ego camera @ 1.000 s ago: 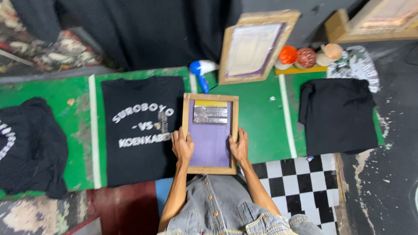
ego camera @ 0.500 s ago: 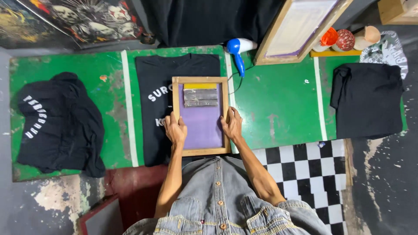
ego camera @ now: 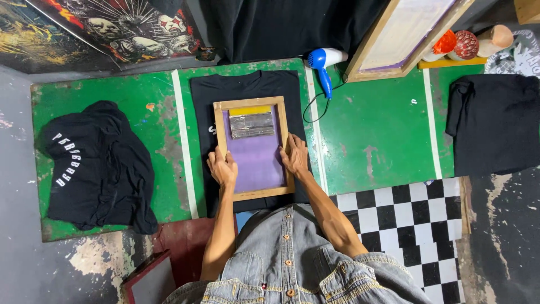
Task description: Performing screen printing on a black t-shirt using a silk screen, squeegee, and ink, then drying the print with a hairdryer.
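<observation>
Closest to me, my left hand (ego camera: 223,168) is clamped on the left rail of the wooden printing screen (ego camera: 254,147), fingers curled over the wood, and my right hand (ego camera: 295,156) presses flat along the right rail, fingers together; both are closed on the frame and on nothing else. The frame lies flat on the black t-shirt (ego camera: 247,90) spread on the green board (ego camera: 371,135), covering most of the shirt's chest, so only a sliver of white print shows at the frame's left edge. My worry is drift: if one hand bears down harder than the other, I judge the frame could twist on the soft cloth and sit crooked over the print beneath. Dragging rather than lifting could also bunch the fabric under the mesh. Inside the frame, at its far end, the squeegee (ego camera: 252,124) rests loose on the purple mesh below a yellow strip; a tilt toward me might send it sliding down the screen. Further out, the blue hair dryer (ego camera: 323,63) lies just beyond the shirt's right shoulder, its cord looping close to the frame's corner, where it might snag. The crumpled black shirt (ego camera: 93,163) lies well apart on the left.
</observation>
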